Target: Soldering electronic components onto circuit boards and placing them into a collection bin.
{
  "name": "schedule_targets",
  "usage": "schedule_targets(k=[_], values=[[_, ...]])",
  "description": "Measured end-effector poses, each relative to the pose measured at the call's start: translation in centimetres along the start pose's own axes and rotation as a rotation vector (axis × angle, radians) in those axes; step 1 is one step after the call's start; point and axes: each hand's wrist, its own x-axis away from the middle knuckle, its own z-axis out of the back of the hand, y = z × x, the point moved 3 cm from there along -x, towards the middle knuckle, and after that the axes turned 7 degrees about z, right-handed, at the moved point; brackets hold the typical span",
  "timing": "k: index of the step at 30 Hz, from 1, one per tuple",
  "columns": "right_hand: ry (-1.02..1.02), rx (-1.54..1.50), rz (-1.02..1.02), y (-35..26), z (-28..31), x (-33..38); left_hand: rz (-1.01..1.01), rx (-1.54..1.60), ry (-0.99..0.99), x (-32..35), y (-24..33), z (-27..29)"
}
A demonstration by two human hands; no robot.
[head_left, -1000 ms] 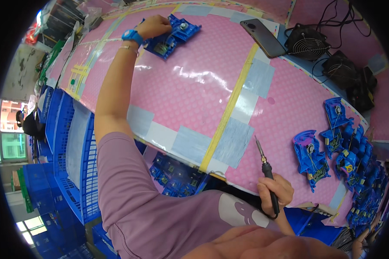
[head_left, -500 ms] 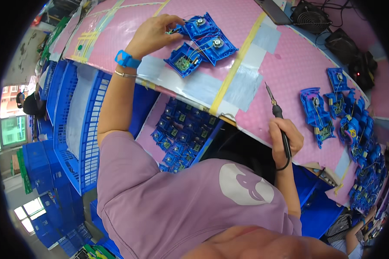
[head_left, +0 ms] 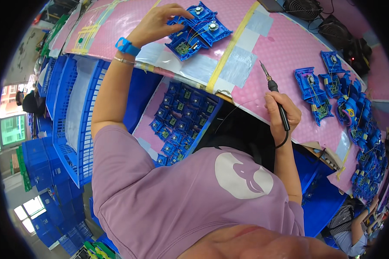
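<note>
My left hand [head_left: 163, 21] is over the worktable at the upper middle, thumb and index finger apart. Its fingertips reach over the left side of a blue plastic housing [head_left: 203, 14] with a round speaker in it; whether they press on it I cannot tell. Just below, touching it, a second speaker housing [head_left: 220, 35] is wired to a blue half [head_left: 192, 46] that holds a green circuit board. My right hand [head_left: 288, 113] is wrapped around the black handle of a soldering iron [head_left: 272, 86], its metal tip pointing up and away from me above the pink mat.
Wired blue housings [head_left: 309, 82] lie on the right of the pink table mat [head_left: 275, 52], with a heap [head_left: 367, 129] beyond. Several more fill a bin [head_left: 177, 125] under the table edge. Black fans [head_left: 304, 9] stand far right; a blue crate [head_left: 69, 125] is left.
The view has shifted, so the table and housings appear higher. My left index finger has stretched further right across the housing. My right hand still grips the soldering iron.
</note>
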Motion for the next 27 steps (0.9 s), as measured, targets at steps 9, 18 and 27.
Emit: schedule_targets(k=[9,18,27], values=[[0.018,-0.019,0.036,0.3,0.0,0.1,-0.071,-0.056,-0.325,-0.7,0.9,-0.8],[0.082,-0.044,0.030,0.4,0.0,0.3,-0.106,-0.145,-0.169,-0.6,1.1,-2.7],[0.074,-0.036,-0.017,0.3,0.2,0.9,0.079,-0.178,-0.161,4.0,1.8,-0.4]])
